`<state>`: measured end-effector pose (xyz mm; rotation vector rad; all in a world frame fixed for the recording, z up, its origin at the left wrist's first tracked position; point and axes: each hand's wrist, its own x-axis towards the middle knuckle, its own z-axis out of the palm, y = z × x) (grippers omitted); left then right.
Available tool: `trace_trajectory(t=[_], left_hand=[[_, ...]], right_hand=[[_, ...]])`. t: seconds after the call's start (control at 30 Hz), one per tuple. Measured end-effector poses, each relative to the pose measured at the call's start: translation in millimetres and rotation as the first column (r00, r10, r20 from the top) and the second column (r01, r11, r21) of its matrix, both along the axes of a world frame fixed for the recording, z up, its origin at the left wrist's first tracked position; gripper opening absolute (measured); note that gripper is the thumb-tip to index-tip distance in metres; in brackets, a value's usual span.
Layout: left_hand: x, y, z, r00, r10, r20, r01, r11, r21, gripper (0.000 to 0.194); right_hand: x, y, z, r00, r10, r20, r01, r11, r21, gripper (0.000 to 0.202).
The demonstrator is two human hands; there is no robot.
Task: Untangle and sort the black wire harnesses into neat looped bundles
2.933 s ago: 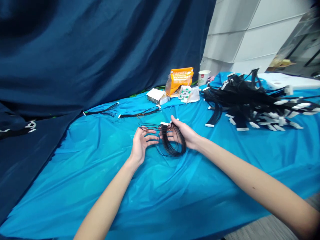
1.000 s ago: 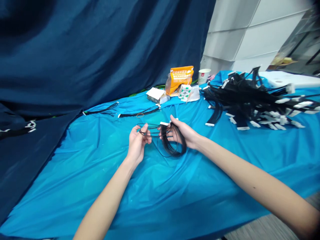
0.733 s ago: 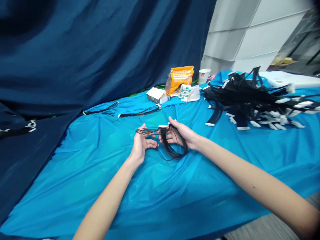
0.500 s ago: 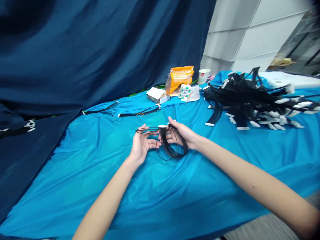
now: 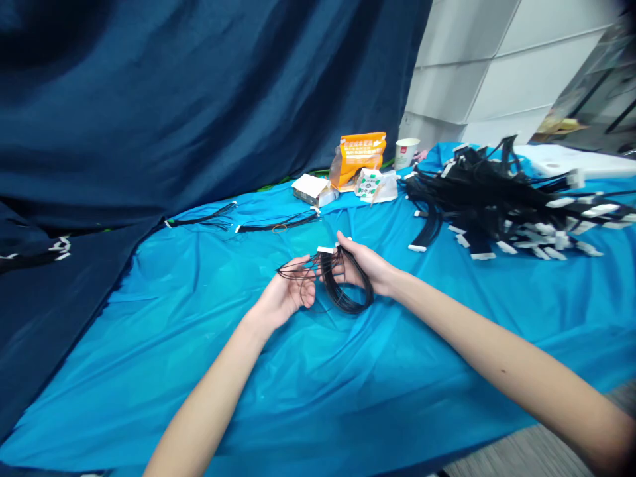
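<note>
A black cable bundle [image 5: 355,303], bent into a loop with a white connector [image 5: 325,250] at its top, hangs above the blue cloth. My right hand [image 5: 360,262] holds the bundle near its connectors, thumb on top and fingers behind the loop. Several thin loose wires [image 5: 295,273] stick out to the left of the connector. They run over the fingers of my left hand [image 5: 287,291], which is turned palm up with its fingers curled around them.
A large pile of black cables [image 5: 477,192] with white connectors lies at the right. Behind are an orange bag [image 5: 358,156], a paper cup [image 5: 406,152] and a small box [image 5: 314,188]. Two cable bundles, one of them here [image 5: 278,226], lie at the back left.
My left hand has moved slightly down, and its fingers have curled in more. The loose wires have shifted with it. My right hand and the loop have hardly moved.
</note>
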<state>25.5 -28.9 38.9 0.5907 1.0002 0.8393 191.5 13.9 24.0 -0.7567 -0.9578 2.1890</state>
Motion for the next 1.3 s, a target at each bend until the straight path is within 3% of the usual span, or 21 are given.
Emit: trace_trajectory(t=[0.07,0.17,0.3,0.47,0.57,0.77,0.93,1.07,1.3], left_hand=[[1,-1,2.8,0.997,-0.021,0.074,0.019,0.999,0.026,0.041],[3,-2,6.3,0.987,0.061,0.148,-0.079,0.990,0.121,0.042],[4,-2,6.7,0.973,0.178,0.148,-0.209,0.950,0.233,0.032],[1,-3,5.1,0.963,0.203,0.179,-0.254,0.907,0.336,0.038],[3,-4,4.1,0.962,0.221,0.162,-0.271,0.852,0.447,0.036],[12,-2,-6.9,0.917,0.358,-0.177,-0.181,0.767,0.616,0.054],[11,0,-13.8,0.879,0.398,-0.264,-0.120,0.719,0.685,0.054],[9,-1,-14.1,0.844,0.399,-0.359,-0.006,0.676,0.737,0.042],[10,-5,-14.2,0.712,0.520,-0.472,0.069,0.618,0.783,0.033]], right_hand=[[0,0,-0.6,1.000,0.008,-0.012,-0.008,1.000,0.004,0.050],[1,2,-2.8,0.999,0.026,-0.036,-0.025,1.000,0.015,0.049],[1,3,-4.7,0.999,0.035,-0.031,-0.034,0.999,0.022,0.050],[1,2,-3.7,1.000,0.011,-0.015,-0.011,1.000,0.007,0.051],[2,2,-4.4,1.000,0.016,-0.023,-0.015,1.000,0.013,0.051],[1,2,-7.1,1.000,0.003,0.016,-0.003,1.000,0.013,0.048],[-1,0,-5.1,1.000,0.003,0.022,-0.004,1.000,0.005,0.046],[0,-1,-3.7,1.000,-0.002,0.017,0.002,1.000,-0.011,0.046],[0,1,-7.5,1.000,0.022,0.007,-0.022,1.000,-0.009,0.045]])
